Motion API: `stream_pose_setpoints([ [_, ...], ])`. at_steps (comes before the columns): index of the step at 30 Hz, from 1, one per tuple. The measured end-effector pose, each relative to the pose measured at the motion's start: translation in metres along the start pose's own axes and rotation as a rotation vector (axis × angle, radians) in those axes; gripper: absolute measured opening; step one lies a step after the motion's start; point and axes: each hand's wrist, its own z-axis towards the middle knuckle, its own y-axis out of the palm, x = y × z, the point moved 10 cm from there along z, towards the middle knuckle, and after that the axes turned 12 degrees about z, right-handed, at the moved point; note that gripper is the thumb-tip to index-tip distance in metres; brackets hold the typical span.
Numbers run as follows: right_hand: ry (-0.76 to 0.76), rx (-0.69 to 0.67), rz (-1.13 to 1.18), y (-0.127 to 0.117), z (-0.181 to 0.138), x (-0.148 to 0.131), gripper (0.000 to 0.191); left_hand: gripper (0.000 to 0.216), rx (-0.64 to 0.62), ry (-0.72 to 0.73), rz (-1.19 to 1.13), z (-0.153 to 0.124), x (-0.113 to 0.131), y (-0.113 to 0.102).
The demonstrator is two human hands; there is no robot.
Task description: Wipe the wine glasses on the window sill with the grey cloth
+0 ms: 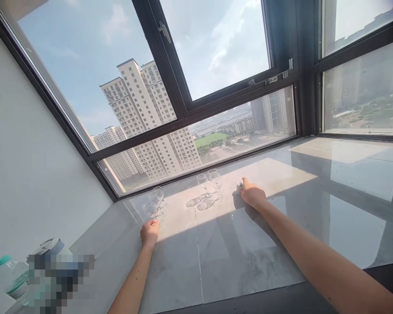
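My left hand is closed, its fingers pinched at the stem of a clear wine glass on the left of the tiled sill. Just behind that glass stand one or more similar stemmed glasses, overlapping in view. Between my hands, near the window, is another small group of clear stemmed glasses, casting shadows on the tile. Further right, my right hand is closed around a small whitish, shiny thing close to the sill. The fingers hide most of it, so its kind is unclear.
The glossy grey tiled sill runs below large dark-framed windows. A pale wall bounds the left side. At the lower left stand a clear bottle with a green cap and a container, partly blurred out.
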Motion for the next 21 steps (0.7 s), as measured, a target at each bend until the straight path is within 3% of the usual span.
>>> stream_pose_setpoints([
  [5, 0.003, 0.003, 0.033, 0.001, 0.002, 0.0, 0.059, 0.019, 0.139, -0.086, -0.097, -0.019, 0.002, -0.027],
  [7, -0.01, 0.001, 0.057, 0.001, 0.001, -0.002, 0.064, 0.026, 0.169, -0.038, -0.092, -0.033, 0.022, -0.032],
  [9, -0.015, 0.005, 0.081, 0.0, 0.001, -0.003, 0.067, 0.029, 0.149, 0.095, -0.106, -0.049, 0.058, -0.025],
  [13, -0.021, 0.03, 0.112, 0.0, 0.0, -0.004, 0.073, 0.022, -0.02, 0.381, -0.199, -0.073, 0.147, 0.02],
  [16, -0.039, 0.046, 0.179, 0.0, 0.001, -0.004, 0.073, 0.014, -0.175, 0.316, -0.238, -0.067, 0.189, 0.064],
  [19, -0.073, 0.06, 0.272, -0.003, 0.002, -0.007, 0.07, 0.039, -0.258, 0.198, -0.156, -0.048, 0.213, 0.095],
  [21, -0.078, 0.092, 0.291, -0.008, 0.001, -0.007, 0.069, 0.05, -0.271, 0.202, -0.119, -0.036, 0.228, 0.105],
])
